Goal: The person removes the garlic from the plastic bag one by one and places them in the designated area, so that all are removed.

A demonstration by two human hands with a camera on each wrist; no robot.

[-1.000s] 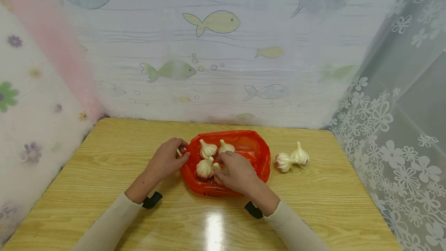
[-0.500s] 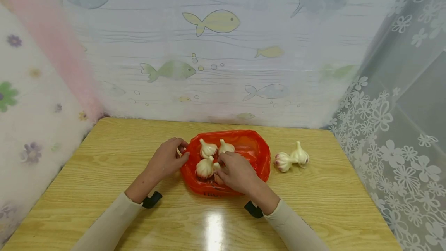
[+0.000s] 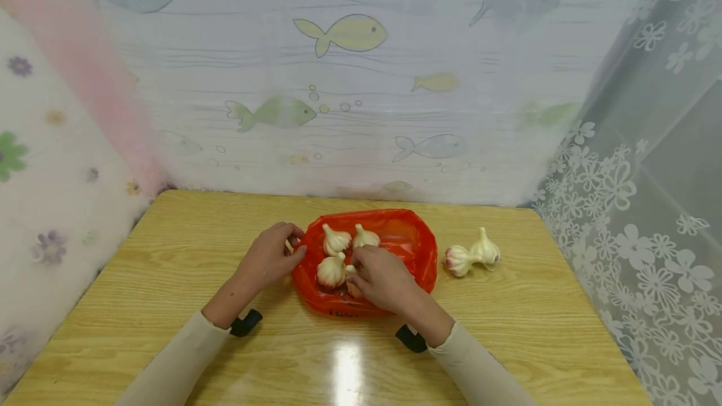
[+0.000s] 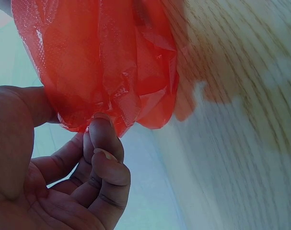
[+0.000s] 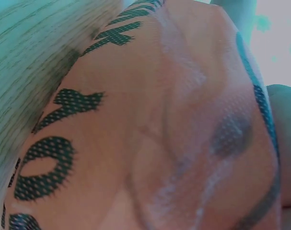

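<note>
A red plastic bag (image 3: pixel 408 243) lies open in the middle of the wooden table (image 3: pixel 169 255). Three garlic bulbs show inside it (image 3: pixel 335 240) (image 3: pixel 365 237) (image 3: pixel 331 271). My left hand (image 3: pixel 272 259) pinches the bag's left rim. In the left wrist view, its thumb and fingers (image 4: pixel 103 132) nip the crumpled red film (image 4: pixel 107 57). My right hand (image 3: pixel 382 277) is inside the bag. Its fingers curl over a further garlic bulb (image 3: pixel 351 269), which is mostly hidden. The right wrist view shows only the bag's film with black print (image 5: pixel 150 124), pressed close to the lens.
Two more garlic bulbs (image 3: pixel 459 260) (image 3: pixel 485 250) lie together on the table, right of the bag. Fish-print sheeting (image 3: pixel 338 36) closes the back, and a lace curtain (image 3: pixel 632 218) hangs along the right edge. Bare tabletop stretches to the left and the front.
</note>
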